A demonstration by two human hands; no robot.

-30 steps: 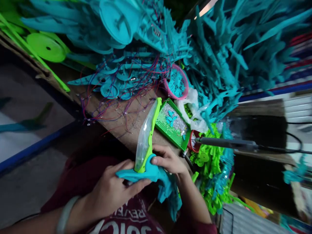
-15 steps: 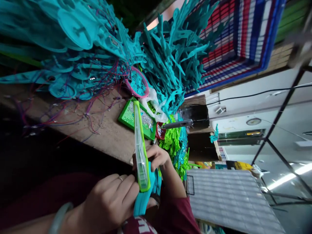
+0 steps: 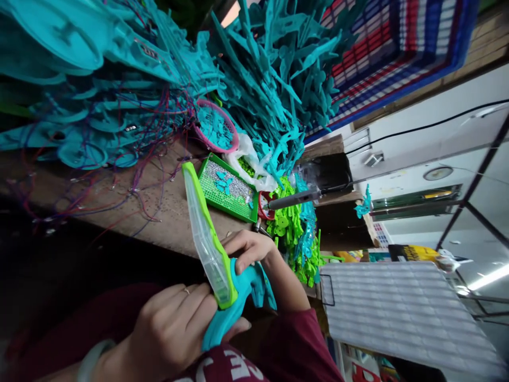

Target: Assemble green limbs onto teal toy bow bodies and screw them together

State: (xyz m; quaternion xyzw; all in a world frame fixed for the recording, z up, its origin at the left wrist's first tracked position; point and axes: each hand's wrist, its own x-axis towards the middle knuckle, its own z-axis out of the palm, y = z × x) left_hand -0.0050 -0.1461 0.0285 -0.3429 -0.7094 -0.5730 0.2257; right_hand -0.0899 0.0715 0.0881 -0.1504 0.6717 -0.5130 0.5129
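Observation:
A toy part with a curved teal plastic body [image 3: 228,313] and a long clear panel edged in lime green [image 3: 207,241] is held between my two hands. My left hand [image 3: 170,318], with a ring and a pale bangle, is closed round its lower end, the thumb on the far side. Higher up, my right hand [image 3: 252,246] has its fingers bent onto the teal body beside the clear panel. Some of its fingertips are hidden behind the toy. The panel's far tip reaches up toward a green tray [image 3: 228,211] of tiny silvery pieces and a few teal bits.
Teal plastic parts with red and purple wires [image 3: 131,122] are heaped on the bench at left. Beyond the tray are a pink basket [image 3: 236,142], white plastic bag [image 3: 262,183], red basket [image 3: 260,204], grey rod-shaped tool [image 3: 294,199] and lime-green parts [image 3: 288,217]. A striped bag [image 3: 397,63] stands behind.
The clear panel has swung over to the left, and the toy has turned with it, showing more of its teal body. Both hands keep hold. The whole view has shifted slightly.

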